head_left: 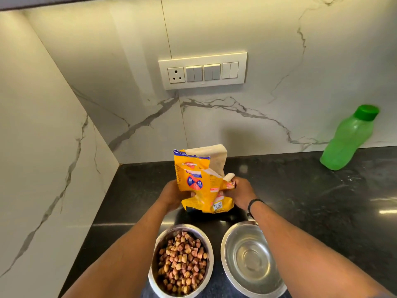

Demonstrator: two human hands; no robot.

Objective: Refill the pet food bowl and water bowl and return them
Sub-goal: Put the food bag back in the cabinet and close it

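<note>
A yellow pet food bag [202, 183] with a torn-open top stands upright on the black counter [300, 190]. My left hand [171, 195] grips its left side and my right hand [242, 193] grips its right side. In front of the bag, a steel bowl [181, 260] holds brown kibble. Right beside it sits a second steel bowl [250, 258] with nothing in it; my right forearm crosses its right rim. A green plastic bottle [349, 138] with a green cap leans against the wall at the far right.
Marble walls close off the counter at the back and on the left, forming a corner. A switch panel with a socket [203, 70] is mounted on the back wall above the bag. Dark cabinet underside runs along the top left.
</note>
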